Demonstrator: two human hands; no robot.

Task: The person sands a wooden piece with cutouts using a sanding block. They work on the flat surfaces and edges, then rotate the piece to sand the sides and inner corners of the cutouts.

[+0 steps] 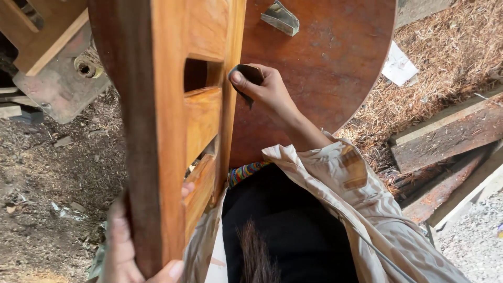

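While the left hand point(121, 246) grips the frame point(173, 120) at its lower edge, the right hand point(264, 89) pinches dark sandpaper point(250, 77) — probably folded — against the frame's rail.

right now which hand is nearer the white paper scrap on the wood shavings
Right. The right hand presses a dark sanding sheet to the wooden frame, nearer the paper scrap; the left hand grips the frame's bottom, far off.
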